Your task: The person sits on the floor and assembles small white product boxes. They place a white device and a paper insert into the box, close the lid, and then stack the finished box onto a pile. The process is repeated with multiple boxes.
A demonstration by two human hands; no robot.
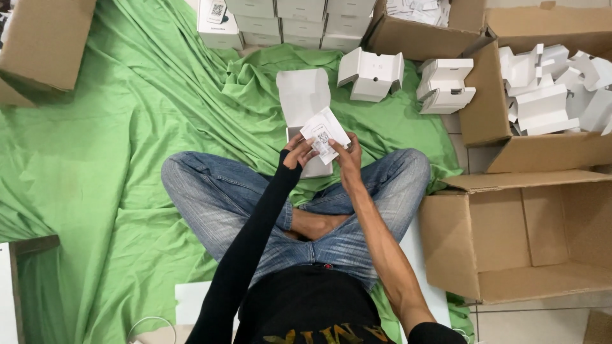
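Green cloth [115,159] spread over the floor, empty brown carton [510,248] at right, open white box [305,102] lying before crossed legs, and above it a small white leaflet [325,135], pinched closed between the grip of left hand [297,153] and right hand [349,156].
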